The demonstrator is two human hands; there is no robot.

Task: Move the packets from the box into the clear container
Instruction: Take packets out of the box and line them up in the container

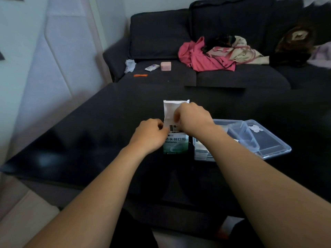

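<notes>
A green-and-white box (176, 144) with printed characters lies on the black table (89, 140), its white lid flap (170, 108) raised at the far end. My left hand (152, 134) grips the box's left side near the opening. My right hand (192, 119) has its fingers curled into the open mouth of the box; what they pinch is hidden. The clear container (249, 135) sits just right of the box, partly behind my right forearm, with a few packets (201, 149) in it.
The container's clear lid (274, 145) lies flat to its right. Behind the table is a dark sofa (232, 76) with pink clothing (202, 56), a pink case (165, 66), a small white pack (152, 67) and an orange strip (140, 75).
</notes>
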